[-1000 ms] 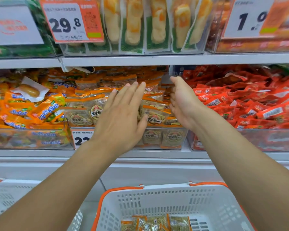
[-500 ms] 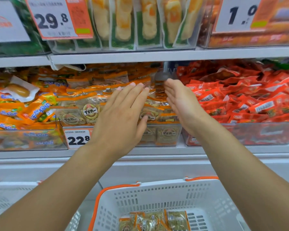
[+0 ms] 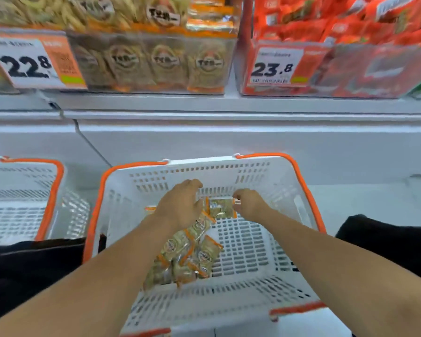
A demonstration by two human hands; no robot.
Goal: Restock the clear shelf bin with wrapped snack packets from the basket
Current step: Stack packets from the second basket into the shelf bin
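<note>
A white basket with orange handles point(image 3: 229, 162) stands below the shelf and holds several tan-and-orange wrapped snack packets point(image 3: 180, 256). My left hand point(image 3: 180, 203) reaches down over the packets at the basket's far end; its fingertips are hidden behind the hand. My right hand point(image 3: 249, 203) has curled fingers that pinch the right edge of one packet point(image 3: 220, 207) lying flat against the far wall. The clear shelf bin point(image 3: 156, 62) above is filled with the same packets, standing in rows.
A second white basket point(image 3: 22, 190) sits to the left. A bin of red packets point(image 3: 350, 69) stands right of the clear bin. Price tags 22.8 point(image 3: 27, 64) and 23.8 point(image 3: 272, 68) hang on the bin fronts. Dark clothing point(image 3: 387, 239) flanks the basket.
Both hands have left the clear shelf bin and dropped into the basket. The view has tilted down, and my right hand has closed on a packet's edge.
</note>
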